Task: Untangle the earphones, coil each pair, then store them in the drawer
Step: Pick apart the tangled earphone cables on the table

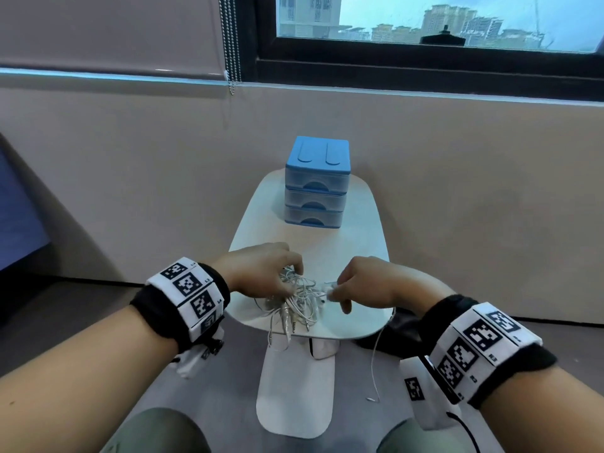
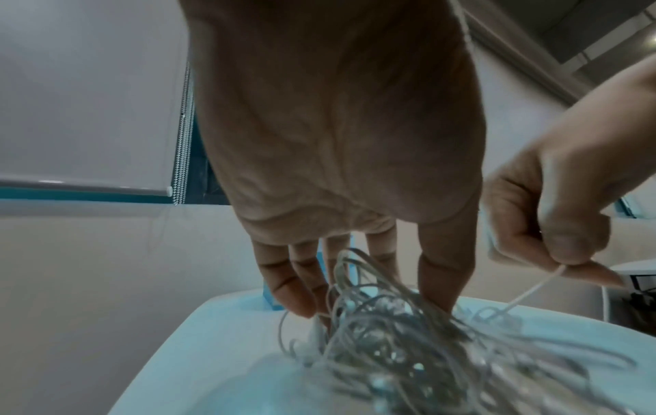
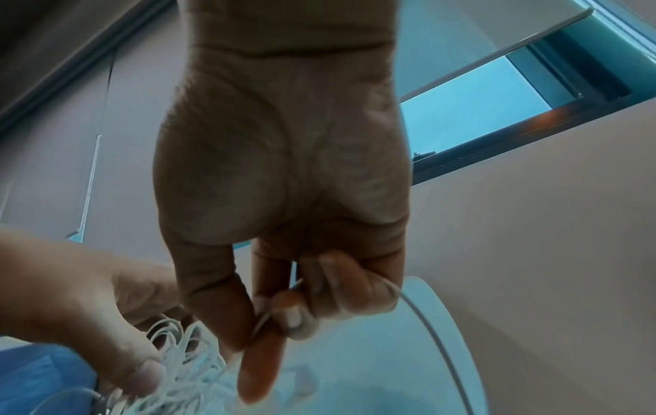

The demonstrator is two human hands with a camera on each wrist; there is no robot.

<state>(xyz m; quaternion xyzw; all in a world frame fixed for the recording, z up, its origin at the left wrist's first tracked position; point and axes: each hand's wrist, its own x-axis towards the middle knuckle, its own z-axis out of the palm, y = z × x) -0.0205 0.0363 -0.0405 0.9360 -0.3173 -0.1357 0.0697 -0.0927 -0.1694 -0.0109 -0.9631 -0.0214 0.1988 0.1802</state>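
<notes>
1. Near the front edge of the small white table (image 1: 356, 223), we keep the tangle of white earphones (image 1: 299, 300) lying on the tabletop, with several jack plugs and loops spilling over the edge toward us.
2. Our left hand (image 1: 261, 273) comes down on the tangle from above, fingers curled into the cords; we judge this anchors the mass so it does not drag along when one strand is pulled.
3. Our right hand (image 1: 366, 286), just right of the tangle, pinches a single cord between thumb and forefinger. The wrist views show that strand running back into the tangle. A further length trails off the table's right edge and hangs toward the floor.
4. Our hands sit close together but do not touch.
5. Behind the tangle, at the far end of the table, the blue three-drawer organiser (image 1: 315, 184) stands with all drawers closed. None of the earphones is coiled or stored yet, so we judge the untangling step is in hand.
6. Writing: the wristbands (image 1: 188, 297) carry black-and-white square markers with small codes beside them, too small for us to read with confidence. No brand shows on the earphones or organiser.
</notes>
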